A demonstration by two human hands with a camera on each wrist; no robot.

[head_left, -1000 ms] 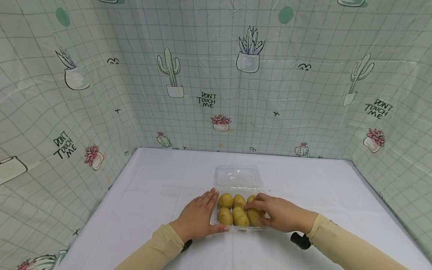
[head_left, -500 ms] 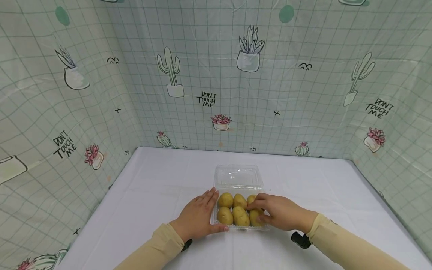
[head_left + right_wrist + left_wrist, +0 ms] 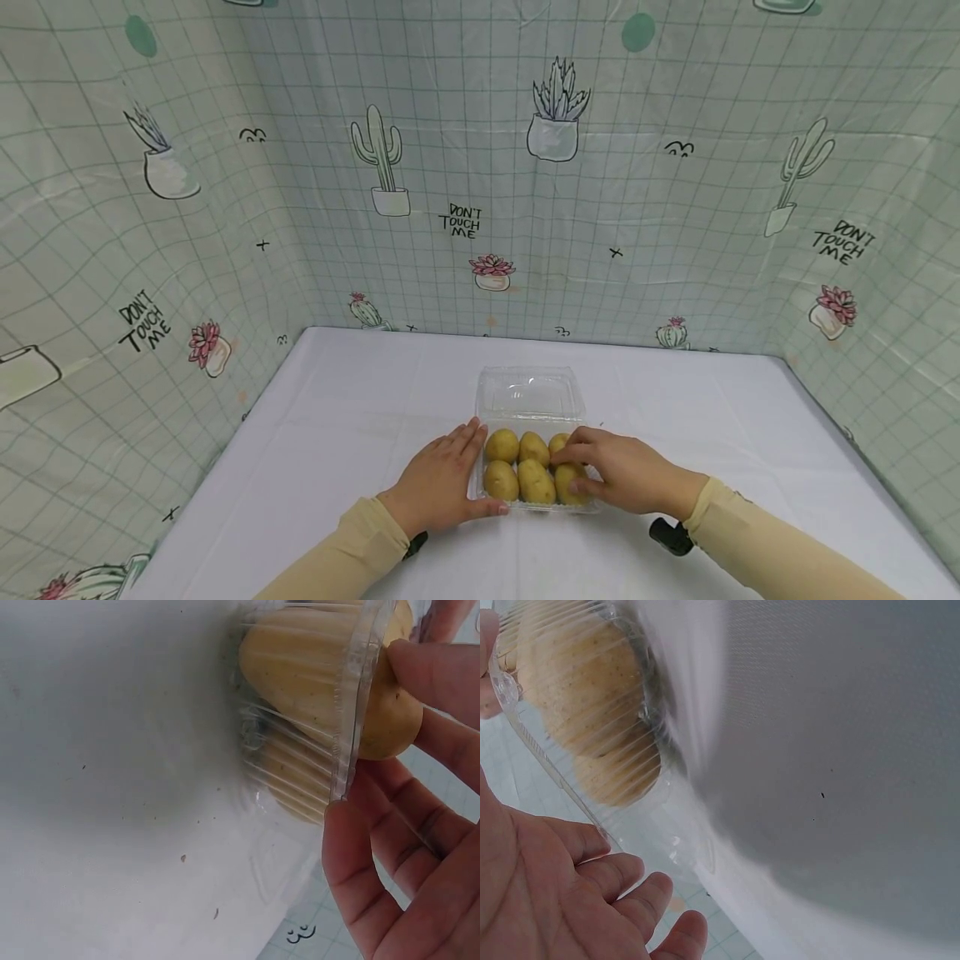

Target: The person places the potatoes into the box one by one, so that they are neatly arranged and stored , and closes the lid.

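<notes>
A clear plastic clamshell box stands on the table with two rows of potatoes in it. Its lid is folded back behind it. My left hand rests along the box's left side, fingers extended and thumb at the front edge. With thumb and fingers, my right hand holds the front right potato. That potato rises above the rim in the right wrist view, and one finger touches the rim's outside. The back right potato is partly hidden by the right hand.
A white cloth covers the table around the box. Patterned fabric walls enclose its back and sides. A black device sits at the right wrist.
Over the last second the front right potato and my right fingers shift very slightly to the right. The left hand and the box stay in place.
</notes>
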